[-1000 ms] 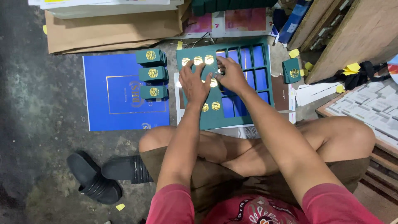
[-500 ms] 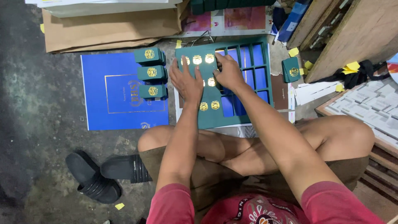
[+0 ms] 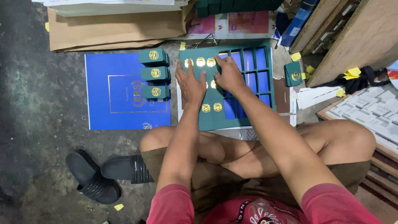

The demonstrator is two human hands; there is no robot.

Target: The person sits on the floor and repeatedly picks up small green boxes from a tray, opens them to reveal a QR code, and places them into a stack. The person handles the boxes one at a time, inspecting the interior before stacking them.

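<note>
A dark green tray (image 3: 253, 108) with blue compartments lies on the floor before my crossed legs. Several small green boxes with gold emblems fill its left columns. My left hand (image 3: 190, 85) lies flat on the boxes in the tray's left part, fingers spread. My right hand (image 3: 228, 74) presses a green box (image 3: 212, 62) near the tray's top middle, fingers bent over it. Three more green boxes (image 3: 154, 74) stand in a column on a blue lid (image 3: 112, 93) to the left.
One green box (image 3: 293, 73) stands right of the tray. A pair of black sandals (image 3: 103, 174) lies at the lower left. Brown cardboard (image 3: 116, 29) and stacked sheets lie at the back. Wooden boards (image 3: 356, 37) and a tray of white boxes (image 3: 373, 112) are on the right.
My right hand has shifted up and left toward the tray's top row. My left hand has slid slightly upward over the placed boxes.
</note>
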